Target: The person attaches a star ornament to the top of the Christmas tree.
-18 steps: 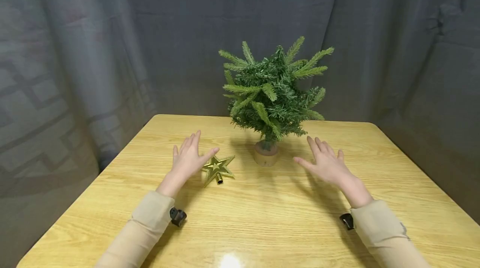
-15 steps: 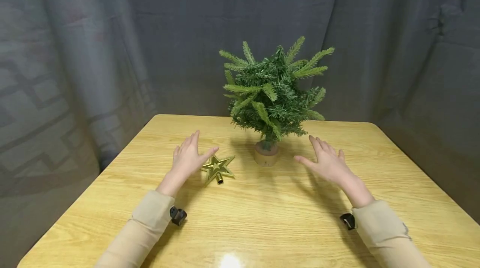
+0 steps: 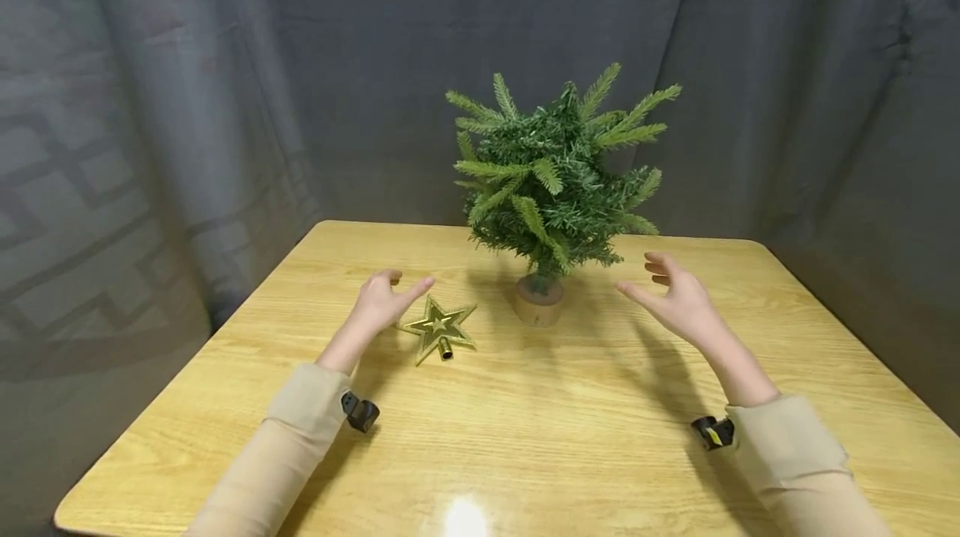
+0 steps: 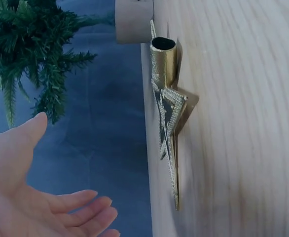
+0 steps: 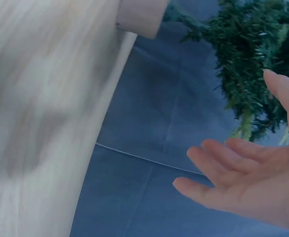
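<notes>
A small artificial Christmas tree (image 3: pixel 558 174) stands upright on its round wooden base (image 3: pixel 538 303) in the head view. To its left, a gold star tree topper (image 3: pixel 438 327) lies on the table, its hollow socket (image 4: pixel 163 59) showing in the left wrist view. My left hand (image 3: pixel 378 301) hovers just left of the star, thumb stretched out and fingers loosely bent, holding nothing. On the tree's right side, my right hand (image 3: pixel 682 299) is held in the air, apart from the branches. Its fingers (image 5: pixel 228 163) are relaxed around bare space.
The wooden table (image 3: pixel 570 437) has a glare spot near its front edge. Grey curtains (image 3: pixel 375 103) hang behind it and along both sides. A small black camera (image 3: pixel 360 412) is strapped at each wrist.
The fingers of both hands have bent inward from a straighter pose. My right hand has shifted a little to the right. The whole head view has tilted slightly; tree and star keep their places.
</notes>
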`<action>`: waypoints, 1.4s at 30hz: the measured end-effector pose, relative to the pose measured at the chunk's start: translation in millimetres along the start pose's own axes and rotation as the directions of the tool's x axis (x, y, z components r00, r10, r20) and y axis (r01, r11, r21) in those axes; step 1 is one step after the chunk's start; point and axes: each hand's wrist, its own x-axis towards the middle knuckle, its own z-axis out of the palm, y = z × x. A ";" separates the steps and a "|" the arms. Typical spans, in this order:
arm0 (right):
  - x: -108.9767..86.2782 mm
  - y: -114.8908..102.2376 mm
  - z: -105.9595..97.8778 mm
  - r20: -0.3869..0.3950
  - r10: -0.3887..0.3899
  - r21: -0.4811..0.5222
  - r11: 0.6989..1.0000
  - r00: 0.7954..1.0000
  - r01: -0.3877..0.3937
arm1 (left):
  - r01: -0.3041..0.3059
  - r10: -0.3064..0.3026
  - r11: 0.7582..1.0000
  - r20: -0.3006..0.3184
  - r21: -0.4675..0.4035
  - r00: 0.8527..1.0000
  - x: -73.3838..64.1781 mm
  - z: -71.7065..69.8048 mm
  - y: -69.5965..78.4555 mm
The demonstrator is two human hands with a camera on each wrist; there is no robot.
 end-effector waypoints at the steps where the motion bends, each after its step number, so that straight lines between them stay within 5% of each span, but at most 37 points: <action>1: 0.2 -1.2 -1.9 -0.008 -0.003 0.016 1.000 1.000 0.003 | 0.011 -0.011 1.000 0.012 -0.002 1.000 0.4 -0.3 -0.4; 12: -3.7 -21.2 -21.8 -0.217 -0.032 0.116 0.992 0.976 0.059 | 0.033 -0.037 0.999 0.120 0.033 0.992 4.2 9.0 -8.0; 30: 1.8 -56.1 -50.5 -0.319 -0.014 0.121 0.991 0.948 0.055 | 0.081 -0.096 0.992 0.162 0.101 0.982 12.2 25.0 -11.9; 42: 11.9 -92.6 -72.8 -0.374 -0.096 0.128 0.980 0.923 0.154 | 0.087 -0.123 0.980 0.204 0.179 0.971 12.6 25.3 -6.6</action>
